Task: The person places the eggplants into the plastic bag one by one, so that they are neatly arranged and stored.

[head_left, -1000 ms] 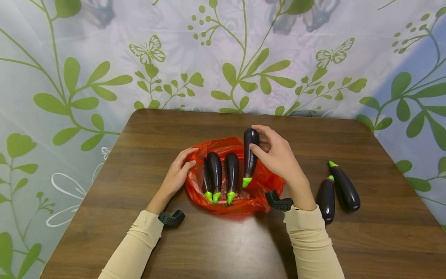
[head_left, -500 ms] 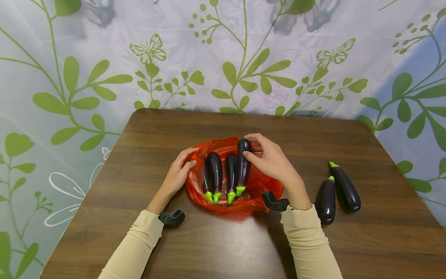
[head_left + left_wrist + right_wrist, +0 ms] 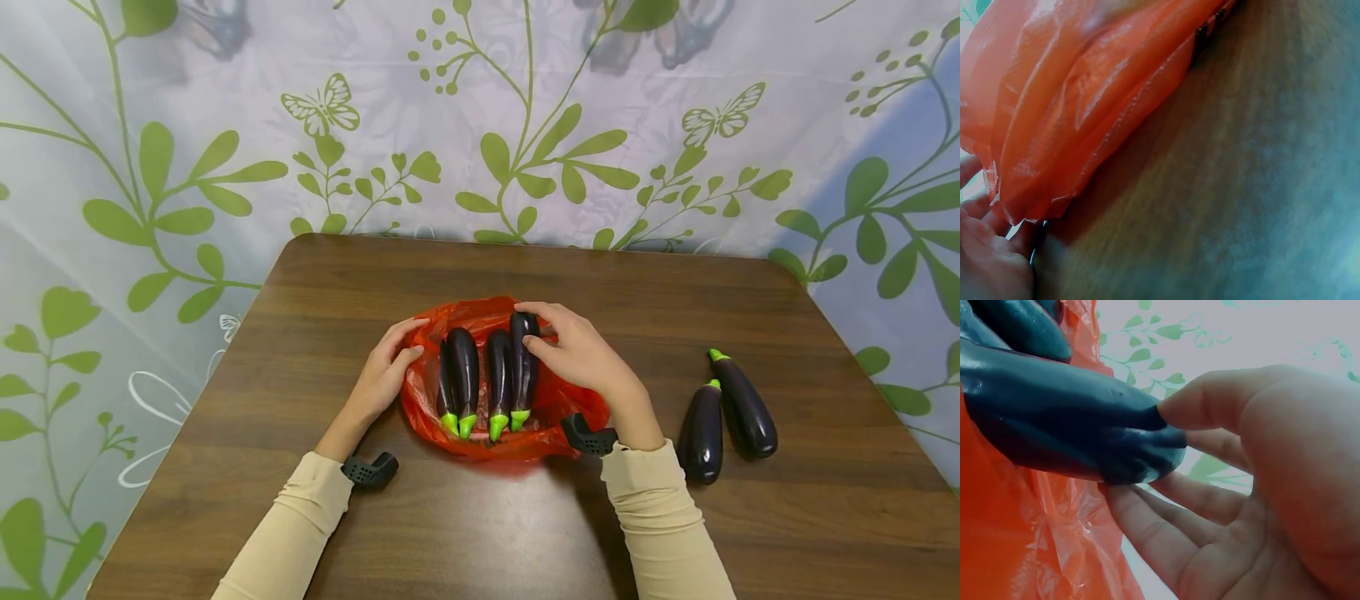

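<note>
A red plastic bag (image 3: 562,404) lies with its mouth spread on the table, and three dark purple eggplants (image 3: 463,371) with bright green stem ends lie inside. My left hand (image 3: 381,372) holds the bag's left rim; in the left wrist view the fingers are partly behind the red film (image 3: 1079,112). My right hand (image 3: 588,358) grips another eggplant (image 3: 522,379) by its rounded end, beside the others in the bag, its green end toward me. In the right wrist view, thumb and fingers are around the tip of this eggplant (image 3: 1066,419).
Two more eggplants, one nearer (image 3: 702,433) and one farther right (image 3: 746,404), lie on the brown wooden table (image 3: 480,533) to the right of my right forearm. A leaf-patterned cloth (image 3: 480,125) hangs behind the table's far edge.
My right hand has moved left and down with its eggplant, from above the bag's right part to beside the other eggplants inside. My left hand has stayed at the rim.
</note>
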Available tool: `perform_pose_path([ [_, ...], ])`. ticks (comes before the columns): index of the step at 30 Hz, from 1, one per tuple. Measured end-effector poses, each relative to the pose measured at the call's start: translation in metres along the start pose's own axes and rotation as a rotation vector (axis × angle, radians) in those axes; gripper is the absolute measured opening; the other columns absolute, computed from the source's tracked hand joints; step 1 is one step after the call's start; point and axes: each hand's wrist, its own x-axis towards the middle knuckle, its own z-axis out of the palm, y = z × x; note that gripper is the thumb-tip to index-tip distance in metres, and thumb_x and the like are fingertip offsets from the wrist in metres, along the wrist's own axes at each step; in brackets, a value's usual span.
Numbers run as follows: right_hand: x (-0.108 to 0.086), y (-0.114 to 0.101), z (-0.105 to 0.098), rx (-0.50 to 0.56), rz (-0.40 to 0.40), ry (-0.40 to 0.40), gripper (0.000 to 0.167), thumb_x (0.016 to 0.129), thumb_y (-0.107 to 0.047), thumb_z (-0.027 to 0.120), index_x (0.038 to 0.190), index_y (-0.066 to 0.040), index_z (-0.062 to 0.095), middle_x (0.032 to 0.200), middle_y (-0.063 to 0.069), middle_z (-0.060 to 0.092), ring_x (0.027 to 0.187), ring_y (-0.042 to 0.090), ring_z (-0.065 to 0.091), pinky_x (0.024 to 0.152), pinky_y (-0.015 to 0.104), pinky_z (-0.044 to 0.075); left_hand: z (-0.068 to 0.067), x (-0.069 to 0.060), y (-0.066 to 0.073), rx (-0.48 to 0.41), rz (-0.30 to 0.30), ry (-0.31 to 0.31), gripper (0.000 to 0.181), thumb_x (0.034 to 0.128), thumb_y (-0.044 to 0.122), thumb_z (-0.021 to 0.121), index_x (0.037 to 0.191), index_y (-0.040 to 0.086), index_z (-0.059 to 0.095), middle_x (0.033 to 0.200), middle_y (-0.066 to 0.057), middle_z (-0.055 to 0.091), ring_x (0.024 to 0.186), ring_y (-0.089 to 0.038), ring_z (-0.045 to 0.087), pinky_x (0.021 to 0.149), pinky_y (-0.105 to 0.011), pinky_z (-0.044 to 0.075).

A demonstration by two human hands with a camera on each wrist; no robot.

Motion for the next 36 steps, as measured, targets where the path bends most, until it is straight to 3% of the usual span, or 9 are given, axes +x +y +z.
perform_pose_path([
  [6, 0.001, 0.001, 0.003, -0.019, 0.053, -0.051, 0.057, 0.104, -0.027, 0.059, 0.157, -0.016, 0.042, 0.157, 0.012, 0.047, 0.134, 0.037, 0.052, 0.109, 0.059, 0.045, 0.000, -0.001, 0.001, -0.006, 0.001, 0.000, 0.041, 0.1044, 0.015, 0.054, 0.145, 0.011, 0.057, 0.157, -0.012, 0.046, 0.148, -0.033, 0.040, 0.121, -0.054, 0.033],
  [11, 0.003, 0.004, 0.006, -0.045, 0.047, -0.066, 0.064, 0.102, -0.032, 0.064, 0.158, -0.013, 0.039, 0.157, 0.014, 0.047, 0.134, 0.038, 0.053, 0.111, 0.058, 0.044, 0.000, -0.001, 0.001, 0.000, -0.002, 0.001, 0.042, 0.1044, 0.015, 0.053, 0.146, 0.012, 0.057, 0.158, -0.012, 0.045, 0.148, -0.033, 0.040, 0.122, -0.054, 0.032],
  [21, 0.005, 0.011, 0.012, -0.063, 0.012, -0.125, 0.071, 0.101, -0.025, 0.067, 0.160, -0.004, 0.033, 0.163, 0.019, 0.037, 0.149, 0.040, 0.038, 0.122, 0.058, 0.030, -0.001, -0.001, 0.001, 0.001, -0.004, 0.000, 0.041, 0.1046, 0.015, 0.053, 0.146, 0.012, 0.057, 0.158, -0.013, 0.044, 0.149, -0.033, 0.039, 0.122, -0.055, 0.032],
  [36, 0.005, 0.008, 0.019, -0.105, 0.001, -0.175, 0.070, 0.100, -0.022, 0.069, 0.159, -0.006, 0.036, 0.164, 0.021, 0.034, 0.151, 0.040, 0.034, 0.123, 0.057, 0.028, -0.002, -0.002, 0.001, 0.010, -0.005, -0.004, 0.042, 0.1046, 0.016, 0.053, 0.146, 0.014, 0.057, 0.158, -0.011, 0.045, 0.147, -0.032, 0.041, 0.121, -0.055, 0.034],
])
